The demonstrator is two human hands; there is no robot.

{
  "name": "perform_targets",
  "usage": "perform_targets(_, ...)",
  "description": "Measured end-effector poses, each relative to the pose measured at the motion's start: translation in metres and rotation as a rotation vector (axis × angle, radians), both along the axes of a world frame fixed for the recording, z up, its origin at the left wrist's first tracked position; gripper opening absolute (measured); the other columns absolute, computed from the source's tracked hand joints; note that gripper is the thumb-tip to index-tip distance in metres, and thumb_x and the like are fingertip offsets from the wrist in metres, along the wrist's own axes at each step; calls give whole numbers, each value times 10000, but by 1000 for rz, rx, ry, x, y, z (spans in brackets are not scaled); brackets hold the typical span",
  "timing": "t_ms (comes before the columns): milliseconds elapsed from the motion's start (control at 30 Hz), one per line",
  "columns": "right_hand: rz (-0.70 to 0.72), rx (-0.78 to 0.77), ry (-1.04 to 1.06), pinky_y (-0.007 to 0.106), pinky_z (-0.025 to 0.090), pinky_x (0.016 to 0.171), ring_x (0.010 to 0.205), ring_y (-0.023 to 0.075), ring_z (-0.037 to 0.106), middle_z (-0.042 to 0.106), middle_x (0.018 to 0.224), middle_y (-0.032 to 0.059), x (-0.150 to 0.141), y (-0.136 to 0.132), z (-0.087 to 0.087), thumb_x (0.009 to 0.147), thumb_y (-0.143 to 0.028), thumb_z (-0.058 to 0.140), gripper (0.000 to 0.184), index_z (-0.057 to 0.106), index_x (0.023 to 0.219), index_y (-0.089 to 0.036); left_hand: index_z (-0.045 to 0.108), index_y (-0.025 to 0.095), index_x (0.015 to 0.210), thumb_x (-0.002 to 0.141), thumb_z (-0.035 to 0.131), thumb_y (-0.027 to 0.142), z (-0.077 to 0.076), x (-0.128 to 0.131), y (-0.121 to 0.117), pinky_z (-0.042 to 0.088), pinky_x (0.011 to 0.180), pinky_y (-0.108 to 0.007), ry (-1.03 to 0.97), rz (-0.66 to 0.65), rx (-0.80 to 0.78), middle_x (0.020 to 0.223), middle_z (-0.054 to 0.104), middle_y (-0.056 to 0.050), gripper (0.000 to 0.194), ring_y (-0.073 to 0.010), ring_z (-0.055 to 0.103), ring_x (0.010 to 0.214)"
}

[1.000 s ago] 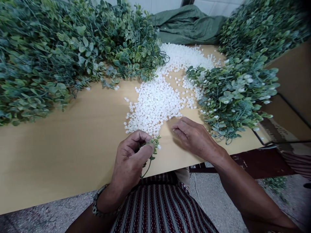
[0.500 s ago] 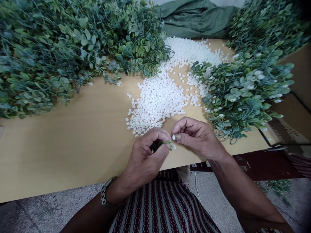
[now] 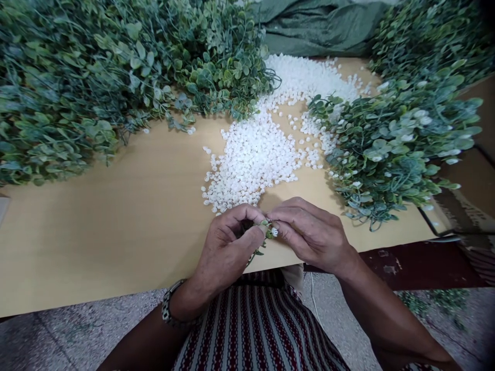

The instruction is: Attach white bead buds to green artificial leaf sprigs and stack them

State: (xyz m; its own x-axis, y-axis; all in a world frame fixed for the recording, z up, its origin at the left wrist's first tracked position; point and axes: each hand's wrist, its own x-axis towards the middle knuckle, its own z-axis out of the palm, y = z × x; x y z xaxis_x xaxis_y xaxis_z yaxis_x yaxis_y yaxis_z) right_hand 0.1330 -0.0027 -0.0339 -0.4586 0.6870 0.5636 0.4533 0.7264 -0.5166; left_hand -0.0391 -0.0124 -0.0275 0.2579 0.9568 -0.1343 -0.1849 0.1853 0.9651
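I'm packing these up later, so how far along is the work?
Partly done, it seems: the right-hand bunch carries white pieces. In hand: the left hand pinches a sprig bearing a white piece; the right hand is right at it. Apparently remaining: the big green pile, showing no clear white tips, and many loose white pieces.

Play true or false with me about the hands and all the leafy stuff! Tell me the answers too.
1. The left hand is pinching a little green sprig. True.
2. The small white pieces are all inside a bowl. False: they lie loose on the table.
3. The biggest leafy pile is on the left side. True.
4. The right hand is far away from the left one. False: its fingertips are right beside the left hand's.
5. The cloth behind the white pieces is bright red. False: it is green.
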Motion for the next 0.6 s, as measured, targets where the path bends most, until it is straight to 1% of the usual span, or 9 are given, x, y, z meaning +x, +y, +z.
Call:
perform_targets(100, 28, -117, 85, 242, 518, 689, 778, 121, 621, 666, 830, 56, 0, 1, -2, 849, -78, 585, 143, 626, 973, -134, 593, 177, 686, 767, 572, 119, 2, -2, -1, 385, 557, -230, 32, -6, 56, 643, 533, 19, 102, -109, 471, 610)
perform_targets(167, 25, -240, 174, 224, 498, 652, 724, 97, 606, 651, 790, 18, -2, 0, -2, 850, -95, 594, 107, 634, 925, -161, 598, 178, 689, 771, 566, 108, 3, -3, -2, 397, 581, -234, 61, -19, 106, 641, 536, 18, 112, -113, 488, 630)
perform_targets(233, 4, -382, 275, 215, 477, 621, 681, 83, 586, 633, 751, -6, -4, -1, -1, 851, -119, 602, 72, 641, 869, -177, 604, 179, 699, 773, 566, 108, 3, -4, -4, 407, 594, -236, 65, -32, 118, 657, 552, 13, 110, -115, 500, 640)
perform_targets(300, -28, -529, 387, 211, 457, 587, 645, 80, 564, 621, 717, -17, -5, -2, -1, 844, -153, 623, 45, 647, 826, -186, 605, 179, 703, 773, 576, 124, 3, -4, -4, 406, 570, -232, 45, -30, 79, 654, 556, 13, 94, -111, 495, 617)
perform_targets(367, -61, -659, 507, 208, 429, 541, 606, 80, 533, 606, 681, -24, -5, -3, -2, 823, -198, 660, 29, 650, 795, -194, 604, 178, 709, 773, 591, 153, 3, -3, -5, 384, 519, -223, 25, -7, 5, 621, 541, 23, 70, -99, 466, 558)
perform_targets(467, -66, -817, 660, 212, 391, 510, 573, 82, 496, 586, 644, -30, -5, -3, -5, 789, -258, 706, 83, 651, 764, -201, 598, 173, 709, 763, 613, 193, 4, -1, -4, 342, 463, -211, 13, 34, -83, 565, 514, 38, 60, -81, 425, 485)
perform_targets(600, 3, -945, 792, 221, 402, 560, 593, 82, 516, 609, 653, -29, -6, -3, -10, 772, -281, 732, 113, 651, 753, -205, 596, 164, 684, 738, 620, 194, 7, 4, -2, 333, 457, -196, 28, 57, -60, 531, 501, 43, 66, -72, 417, 478)
